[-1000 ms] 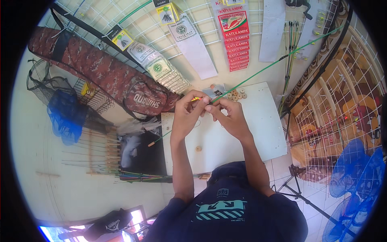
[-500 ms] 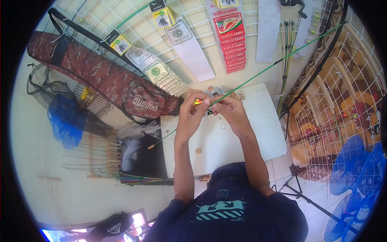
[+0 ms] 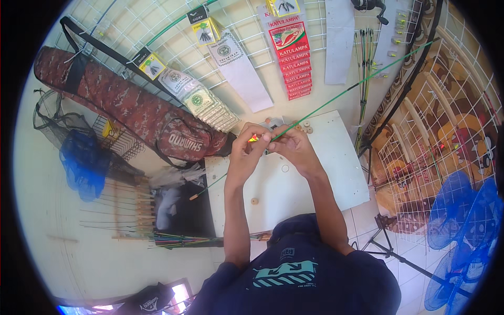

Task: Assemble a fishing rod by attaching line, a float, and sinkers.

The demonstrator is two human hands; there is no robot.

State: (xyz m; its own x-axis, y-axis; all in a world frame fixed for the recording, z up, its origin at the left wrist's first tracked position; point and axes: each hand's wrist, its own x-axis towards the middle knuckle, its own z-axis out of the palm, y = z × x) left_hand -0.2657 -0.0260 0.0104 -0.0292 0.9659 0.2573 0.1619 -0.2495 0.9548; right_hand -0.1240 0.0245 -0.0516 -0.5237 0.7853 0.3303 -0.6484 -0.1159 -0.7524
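Above the far part of the white tabletop [image 3: 325,184], two bare hands are meeting at a thin green rod [image 3: 325,105]. The long axis of this rod is running slantwise over the tabletop: its tan end [image 3: 193,198] is showing beyond the left edge, and its other end is reaching out beyond the far right corner. The left hand [image 3: 247,152] is lying nearer to the tan end, the right hand [image 3: 295,147] nearer to the other one. So the rod is passing directly through both grips, and not beside them.

In each grip the thumb and finger are pressing together, and they seem to be clamped on the rod; the exact contact is hiding, so I cannot tell it. A small red and yellow thing [image 3: 253,138] is showing in the left hand.

Along the far edge of the tabletop, some round wooden pieces [image 3: 307,127] are lying. One single wooden disc [image 3: 255,201] is lying toward the near edge, and a thin ring [image 3: 285,168] is resting about the middle.
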